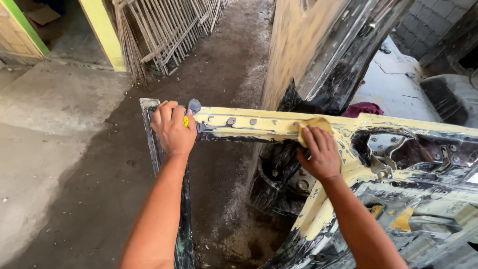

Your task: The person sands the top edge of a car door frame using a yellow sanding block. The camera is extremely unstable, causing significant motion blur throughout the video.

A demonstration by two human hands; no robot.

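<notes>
Your left hand [173,128] grips a rag [193,106] on the frame [249,124]; right hand [318,152] presses sandpaper [313,125] — sharp edges could cut.

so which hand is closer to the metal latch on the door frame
Right. The right hand presses a yellowish pad on the frame just left of the latch; the left hand grips the frame's far corner.

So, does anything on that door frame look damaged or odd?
Yes: the door frame has patchy cream filler over black metal, rough and flaking, worst under the right hand.
</notes>
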